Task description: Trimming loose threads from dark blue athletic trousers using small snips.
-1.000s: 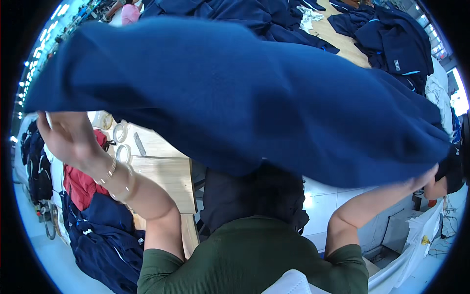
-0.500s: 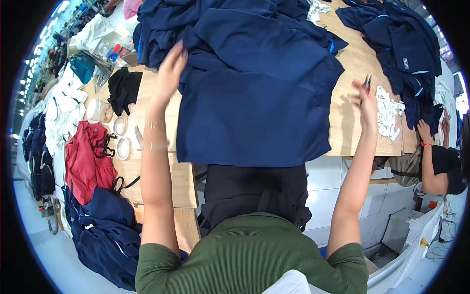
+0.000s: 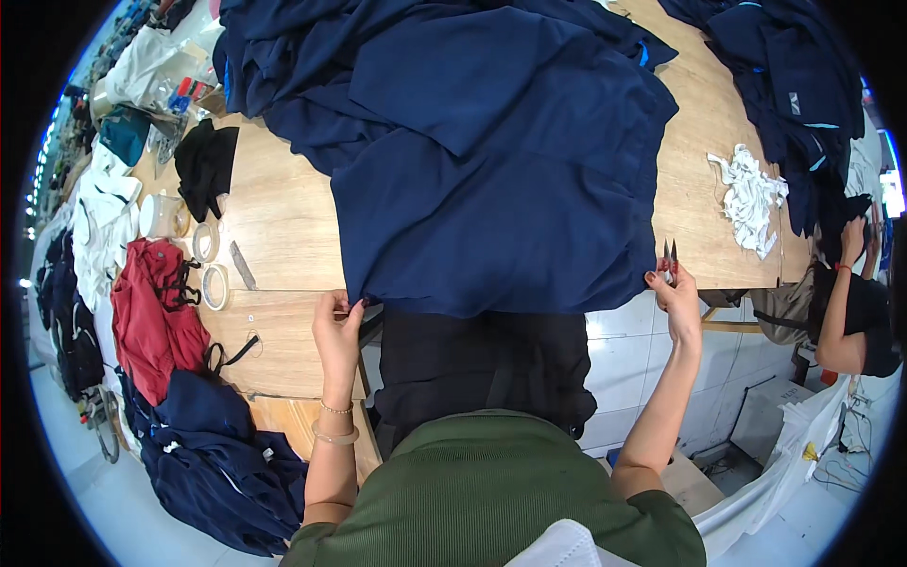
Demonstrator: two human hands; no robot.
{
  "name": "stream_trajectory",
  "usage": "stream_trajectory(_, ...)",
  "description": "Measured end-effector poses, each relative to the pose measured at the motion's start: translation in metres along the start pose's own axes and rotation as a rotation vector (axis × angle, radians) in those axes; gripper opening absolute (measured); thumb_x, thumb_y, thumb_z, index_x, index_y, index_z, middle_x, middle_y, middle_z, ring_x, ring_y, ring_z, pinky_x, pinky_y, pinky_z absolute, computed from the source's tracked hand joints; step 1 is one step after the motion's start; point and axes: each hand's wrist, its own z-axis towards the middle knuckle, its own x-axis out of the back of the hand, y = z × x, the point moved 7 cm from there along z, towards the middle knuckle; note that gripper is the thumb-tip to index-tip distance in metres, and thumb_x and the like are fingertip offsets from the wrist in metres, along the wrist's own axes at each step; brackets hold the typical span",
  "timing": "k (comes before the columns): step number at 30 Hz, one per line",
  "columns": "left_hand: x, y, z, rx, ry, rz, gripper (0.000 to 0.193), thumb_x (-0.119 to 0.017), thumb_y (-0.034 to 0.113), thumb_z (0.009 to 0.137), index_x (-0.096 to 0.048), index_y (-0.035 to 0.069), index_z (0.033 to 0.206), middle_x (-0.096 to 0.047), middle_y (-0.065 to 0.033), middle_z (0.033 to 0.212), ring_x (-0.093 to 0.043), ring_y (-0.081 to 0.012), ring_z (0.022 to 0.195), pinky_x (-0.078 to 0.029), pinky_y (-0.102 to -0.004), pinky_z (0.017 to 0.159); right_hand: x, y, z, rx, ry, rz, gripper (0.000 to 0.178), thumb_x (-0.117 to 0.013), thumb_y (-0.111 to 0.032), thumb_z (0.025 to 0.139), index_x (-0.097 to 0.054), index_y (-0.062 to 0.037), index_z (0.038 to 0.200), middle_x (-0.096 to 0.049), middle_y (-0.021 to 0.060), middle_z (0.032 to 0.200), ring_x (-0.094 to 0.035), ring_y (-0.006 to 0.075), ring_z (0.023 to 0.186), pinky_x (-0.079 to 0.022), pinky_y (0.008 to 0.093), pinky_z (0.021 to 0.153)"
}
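A navy blue garment lies spread over the table's near edge in front of me, with folds running across it. Its lower left corner is pinched between the thumb and fingers of my left hand. My right hand is closed around small thread snips, their blades pointing away from me. The thumb and fingertips of that hand also meet the garment's lower right corner; how firmly they grip the cloth I cannot tell.
More navy garments are heaped at the far side. White scraps lie to the right. Tape rolls, a grey blade-like strip, black cloth and a red garment sit left. A co-worker's arm reaches in at far right.
Both hands have come down toward me to the garment's near corners. The left has taken hold of its corner; the right still carries the snips. The cloth now shows more folds.
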Motion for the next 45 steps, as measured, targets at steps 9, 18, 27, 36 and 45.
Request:
stream_trajectory(9,0.079,0.054,0.009,0.128,-0.460,-0.321,0.013,-0.061,0.004,0.089,-0.052,0.003,0.099,-0.050,0.0053,0.081,-0.047,-0.0041,0.077,-0.040,-0.0201,0.070,0.041,-0.019,-0.020,0.271,0.115,0.465,0.025,-0.059,-0.003,0.091,-0.055,-0.0033,0.116,-0.057,-0.0011,0.092,-0.052,0.0058,0.078,-0.042,0.0195,0.070)
stream_trajectory(18,0.091,0.034,0.112,0.012,-0.028,-0.104,0.015,-0.057,0.012,0.095,-0.064,0.003,0.106,-0.060,0.0030,0.080,-0.043,-0.0021,0.065,-0.032,-0.0184,0.055,-0.026,-0.099,0.059,0.421,0.225,0.259,0.015,-0.066,-0.016,0.090,-0.060,-0.0032,0.097,-0.058,-0.0002,0.088,-0.050,0.0085,0.082,-0.040,0.0243,0.080)
stream_trajectory(27,0.028,0.012,0.102,-0.016,-0.001,-0.127,0.027,-0.066,0.008,0.089,-0.058,0.003,0.114,-0.051,0.0029,0.072,-0.044,-0.0049,0.065,-0.034,-0.0191,0.058,-0.047,-0.065,0.061,0.173,0.084,0.284,0.030,-0.060,-0.013,0.094,-0.059,-0.0001,0.122,-0.062,-0.0022,0.097,-0.054,0.0050,0.087,-0.043,0.0221,0.082)
stream_trajectory(36,0.028,0.092,0.071,-0.325,0.363,0.007,0.016,-0.057,0.003,0.091,-0.063,0.002,0.106,-0.063,-0.0059,0.091,-0.059,-0.0141,0.080,-0.047,-0.0255,0.072,-0.054,-0.083,0.035,0.239,-0.043,0.190,0.043,-0.058,0.001,0.090,-0.051,0.0031,0.133,-0.056,-0.0015,0.092,-0.055,0.0046,0.082,-0.047,0.0201,0.086)
stream_trajectory(45,-0.145,0.261,-0.008,-0.776,-0.372,-0.378,0.037,-0.077,0.000,0.072,-0.062,0.000,0.106,-0.055,-0.0089,0.105,-0.058,-0.0170,0.077,-0.050,-0.0261,0.064,-0.084,-0.089,0.003,0.208,-0.056,0.422,0.042,-0.057,0.004,0.090,-0.049,0.0075,0.131,-0.058,0.0013,0.093,-0.058,0.0073,0.086,-0.048,0.0219,0.086)
